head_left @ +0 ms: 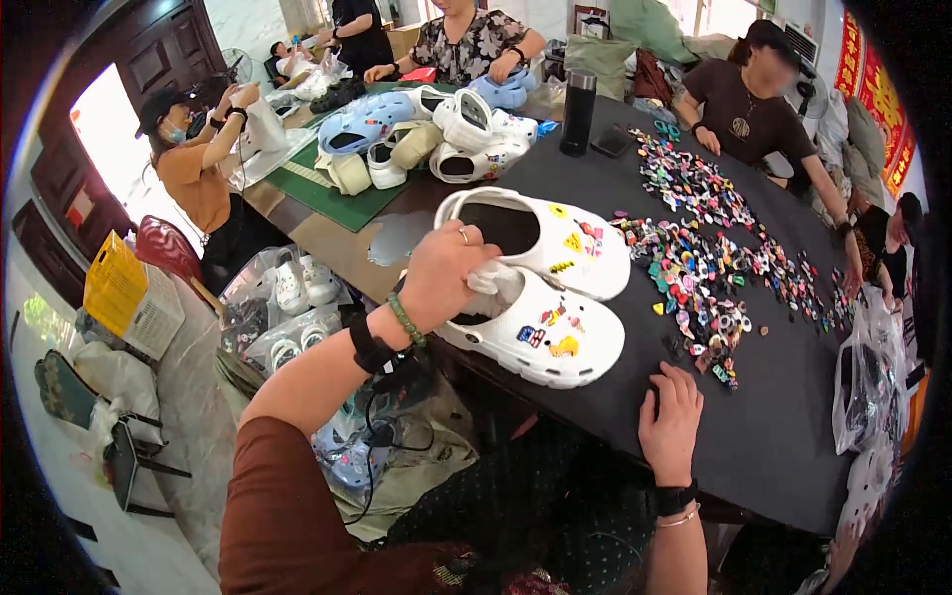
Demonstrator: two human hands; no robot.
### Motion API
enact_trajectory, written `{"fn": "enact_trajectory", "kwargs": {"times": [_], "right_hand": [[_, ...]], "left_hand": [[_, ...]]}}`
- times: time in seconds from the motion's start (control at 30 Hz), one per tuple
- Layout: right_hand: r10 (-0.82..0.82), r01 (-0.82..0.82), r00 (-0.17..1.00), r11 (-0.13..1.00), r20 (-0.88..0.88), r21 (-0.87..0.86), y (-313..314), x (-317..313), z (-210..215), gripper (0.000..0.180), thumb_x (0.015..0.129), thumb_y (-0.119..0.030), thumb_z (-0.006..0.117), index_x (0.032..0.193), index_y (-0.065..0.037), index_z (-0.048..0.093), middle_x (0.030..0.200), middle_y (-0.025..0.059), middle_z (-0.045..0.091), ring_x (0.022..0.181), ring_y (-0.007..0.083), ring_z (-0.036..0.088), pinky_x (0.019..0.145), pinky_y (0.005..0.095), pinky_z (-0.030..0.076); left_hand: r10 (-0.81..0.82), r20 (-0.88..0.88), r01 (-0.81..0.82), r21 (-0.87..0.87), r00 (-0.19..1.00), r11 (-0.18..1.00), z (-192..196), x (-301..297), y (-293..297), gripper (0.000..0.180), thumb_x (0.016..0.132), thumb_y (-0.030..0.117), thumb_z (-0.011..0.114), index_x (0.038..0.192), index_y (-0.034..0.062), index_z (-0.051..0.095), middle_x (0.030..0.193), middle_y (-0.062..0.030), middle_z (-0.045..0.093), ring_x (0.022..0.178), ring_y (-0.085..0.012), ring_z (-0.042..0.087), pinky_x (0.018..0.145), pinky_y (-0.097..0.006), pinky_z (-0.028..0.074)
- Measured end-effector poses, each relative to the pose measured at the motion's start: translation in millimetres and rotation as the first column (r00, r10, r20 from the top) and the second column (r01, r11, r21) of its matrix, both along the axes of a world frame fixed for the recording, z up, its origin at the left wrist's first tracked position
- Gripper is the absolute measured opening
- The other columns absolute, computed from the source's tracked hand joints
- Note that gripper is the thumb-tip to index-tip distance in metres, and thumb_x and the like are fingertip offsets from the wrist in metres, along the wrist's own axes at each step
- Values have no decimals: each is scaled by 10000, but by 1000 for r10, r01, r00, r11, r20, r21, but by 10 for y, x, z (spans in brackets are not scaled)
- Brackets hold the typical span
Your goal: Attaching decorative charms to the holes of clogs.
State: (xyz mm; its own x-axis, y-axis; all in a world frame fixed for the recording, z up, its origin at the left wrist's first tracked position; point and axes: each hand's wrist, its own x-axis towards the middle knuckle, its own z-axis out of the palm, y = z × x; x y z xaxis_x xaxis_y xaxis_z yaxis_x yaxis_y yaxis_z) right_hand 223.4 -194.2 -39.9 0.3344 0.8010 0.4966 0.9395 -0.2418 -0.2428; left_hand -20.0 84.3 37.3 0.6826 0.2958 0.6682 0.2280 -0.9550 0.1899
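Observation:
A pair of white clogs [579,337] lies side by side at the near edge of the dark table, toes pointing right. Small colourful charms dot their uppers. My left hand [448,276] is closed over the heel ends where the two shoes meet. Crumpled whitish material [496,288] shows in the opening of the nearer clog, right by my fingers; the fingertips are partly hidden there. Flat on the tabletop, to the right of the clogs, rests my right hand [671,421], fingers stretched out and holding nothing.
Loose charms [694,268] spread across the dark table [764,407]. Behind the clogs stand a black tumbler [578,114] and several other clogs [367,124] by a green mat [322,203]. Bagged shoes [291,288] sit lower left. Co-workers surround the table; one person [759,109] reaches along its right side.

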Motion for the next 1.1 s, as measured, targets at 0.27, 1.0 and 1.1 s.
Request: {"fn": "enact_trajectory", "kwargs": {"times": [0.27,1.0,1.1], "right_hand": [[-6,5,1000,998,-16,-67,53,11,62,222,853,-65,604,1071,-25,588,1253,131,574,1218,342,496,1006,466,382],[-28,27,999,999,-21,-45,32,-29,28,201,853,-62,600,1051,-29,597,1245,125,583,1210,335,500,998,459,385],[-20,19,999,999,-25,-42,28,-28,32,197,855,-64,598,1049,-29,597,1240,125,584,1206,330,503,996,458,386]], "left_hand": [[83,9,-83,27,997,996,-111,4,354,269,666,40,670,931,33,713,820,-82,607,818,-304,585,705,-388,489],[195,-481,-268,-89,855,959,76,410,172,309,775,346,679,744,43,628,753,-166,653,745,-364,654,659,-463,521],[269,-496,-368,-112,825,923,81,348,178,391,798,419,671,796,31,621,799,-196,662,790,-380,652,702,-451,523]]}}
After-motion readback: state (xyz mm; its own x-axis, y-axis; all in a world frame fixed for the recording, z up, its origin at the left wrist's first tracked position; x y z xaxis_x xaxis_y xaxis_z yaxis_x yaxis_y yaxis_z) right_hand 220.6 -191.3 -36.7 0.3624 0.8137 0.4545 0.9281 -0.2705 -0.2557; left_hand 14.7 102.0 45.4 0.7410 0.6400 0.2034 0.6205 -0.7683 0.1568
